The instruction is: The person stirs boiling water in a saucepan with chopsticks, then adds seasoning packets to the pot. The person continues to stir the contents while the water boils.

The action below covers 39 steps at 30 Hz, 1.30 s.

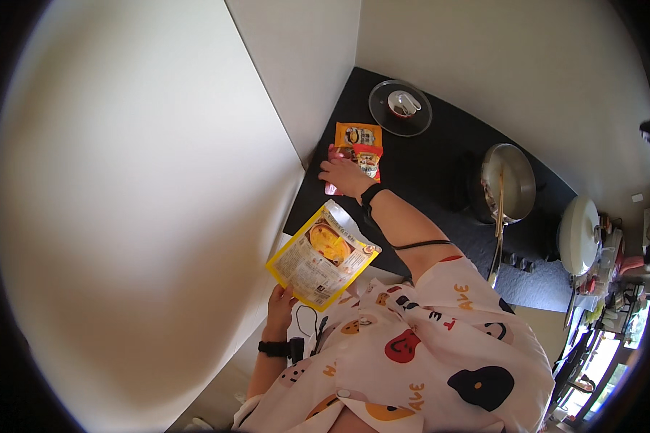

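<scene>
My left hand [280, 306] grips the lower corner of a yellow-edged food pouch [325, 257], which shows a picture of a yellow dish and looks torn along its top. My right hand [344, 174] reaches over the dark counter and rests on a pink packet [333, 188]; its fingertips are spread, and whether they pinch the packet I cannot tell. Beside that hand lie a red food packet [367, 158] and an orange food packet [358, 134]. Both wrists wear black bands.
A round glass lid [379, 111] with a small white item on it lies near the corner wall. Farther right, a steel pan [525, 181] with wooden chopsticks [500, 208] inside stands on the stove. Past it is a white lidded pot [577, 235], near control knobs [520, 262].
</scene>
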Motion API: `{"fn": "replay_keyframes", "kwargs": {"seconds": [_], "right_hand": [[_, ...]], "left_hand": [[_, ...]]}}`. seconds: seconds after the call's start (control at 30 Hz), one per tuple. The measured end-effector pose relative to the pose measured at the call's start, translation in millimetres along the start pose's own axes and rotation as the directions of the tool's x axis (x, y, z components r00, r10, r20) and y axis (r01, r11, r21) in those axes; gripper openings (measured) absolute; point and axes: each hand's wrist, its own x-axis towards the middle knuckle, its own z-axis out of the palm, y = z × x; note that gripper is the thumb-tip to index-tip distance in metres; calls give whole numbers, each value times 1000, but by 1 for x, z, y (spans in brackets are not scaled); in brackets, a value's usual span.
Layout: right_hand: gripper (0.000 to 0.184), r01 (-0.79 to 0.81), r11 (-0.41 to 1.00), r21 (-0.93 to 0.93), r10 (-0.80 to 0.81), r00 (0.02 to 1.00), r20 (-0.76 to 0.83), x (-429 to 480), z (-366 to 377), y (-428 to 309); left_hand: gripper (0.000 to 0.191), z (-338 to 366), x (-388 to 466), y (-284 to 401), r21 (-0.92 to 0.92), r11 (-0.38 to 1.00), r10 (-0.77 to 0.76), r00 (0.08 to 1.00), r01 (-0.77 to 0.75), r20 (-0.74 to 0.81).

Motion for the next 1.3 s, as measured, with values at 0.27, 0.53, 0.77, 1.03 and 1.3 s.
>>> {"fn": "replay_keyframes", "kwargs": {"seconds": [0.27, 0.53, 0.77, 1.03, 1.3], "right_hand": [[21, -111, 978, 178, 148, 966, -212, -32, -51, 8], [20, -45, 922, 384, 320, 645, -693, -103, -127, -45], [25, 80, 955, 285, 197, 548, -813, -156, -178, -96], [27, 50, 996, 80, 38, 567, -823, -217, -181, -146], [23, -13, 975, 223, 189, 580, -792, -271, -193, -163]], "left_hand": [[30, 24, 20, 18, 116, 991, 49, 991, -64, 125], [33, 75, 74, 24, 66, 947, 311, 950, -313, 37], [39, 121, -6, 78, 148, 799, 552, 808, -583, 207], [46, 204, -84, 187, -610, 787, 504, 664, -90, 552], [36, 217, -90, 193, -441, 857, 491, 683, -268, 540]]}}
